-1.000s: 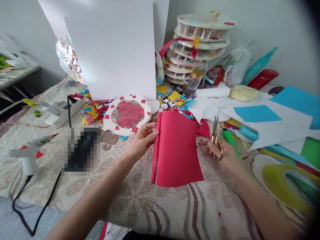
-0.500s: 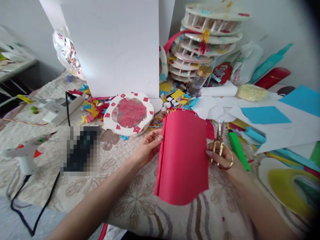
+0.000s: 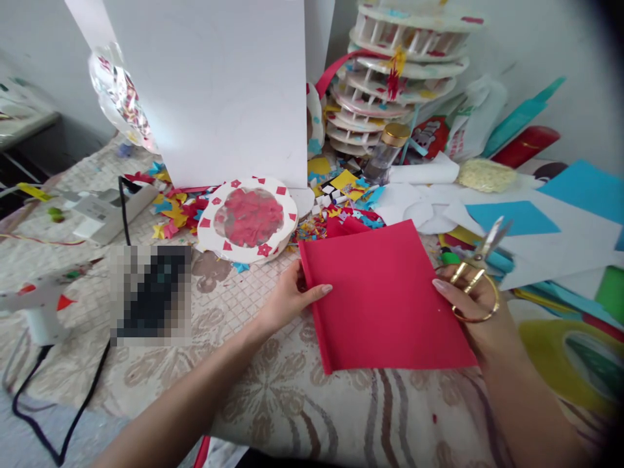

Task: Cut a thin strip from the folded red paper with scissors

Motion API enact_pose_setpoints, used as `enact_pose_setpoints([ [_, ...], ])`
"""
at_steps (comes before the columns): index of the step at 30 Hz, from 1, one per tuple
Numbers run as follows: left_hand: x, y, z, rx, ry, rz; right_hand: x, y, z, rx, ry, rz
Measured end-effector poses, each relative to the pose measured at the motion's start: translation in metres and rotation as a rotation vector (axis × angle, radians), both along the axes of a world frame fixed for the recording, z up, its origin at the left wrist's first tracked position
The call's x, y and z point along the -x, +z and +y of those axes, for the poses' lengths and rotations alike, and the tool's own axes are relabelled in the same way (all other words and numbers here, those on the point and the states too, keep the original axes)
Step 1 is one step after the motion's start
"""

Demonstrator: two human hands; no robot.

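Left hand (image 3: 291, 296) pinching folded left edge of red sheet (image 3: 383, 305), thumb on top; right hand (image 3: 480, 318) gripping sheet's right edge plus gold-handled scissors (image 3: 477, 262). Sheet over patterned tablecloth (image 3: 266, 396), right of white-rimmed disc (image 3: 208, 237). Bowed half second ago, now flatter, wider; right hand farther right.

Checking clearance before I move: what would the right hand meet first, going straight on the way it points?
Most likely the red sheet: the thumb of the right hand overlaps its right edge, though depth beyond is unclear.
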State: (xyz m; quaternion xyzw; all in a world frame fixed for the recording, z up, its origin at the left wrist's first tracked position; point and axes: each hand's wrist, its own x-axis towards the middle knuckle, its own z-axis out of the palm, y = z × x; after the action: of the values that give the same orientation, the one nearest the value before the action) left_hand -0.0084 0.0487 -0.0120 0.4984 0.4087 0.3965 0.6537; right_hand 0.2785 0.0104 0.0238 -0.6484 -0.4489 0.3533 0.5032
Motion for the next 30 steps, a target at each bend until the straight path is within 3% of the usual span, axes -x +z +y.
enact_pose_setpoints([
  [6,0.007,-0.003,0.0,-0.07,0.023,0.246,0.006,0.012,-0.004,0.039,-0.051,0.196],
  [13,0.01,-0.001,0.001,-0.011,-0.021,0.308,0.007,0.014,-0.006,-0.008,-0.093,0.121],
  [25,0.006,0.014,0.003,0.29,-0.152,-0.079,-0.002,0.009,-0.001,0.075,-0.065,0.038],
  [30,0.005,0.012,0.001,0.201,-0.052,0.055,-0.001,0.009,-0.001,0.107,-0.085,0.083],
])
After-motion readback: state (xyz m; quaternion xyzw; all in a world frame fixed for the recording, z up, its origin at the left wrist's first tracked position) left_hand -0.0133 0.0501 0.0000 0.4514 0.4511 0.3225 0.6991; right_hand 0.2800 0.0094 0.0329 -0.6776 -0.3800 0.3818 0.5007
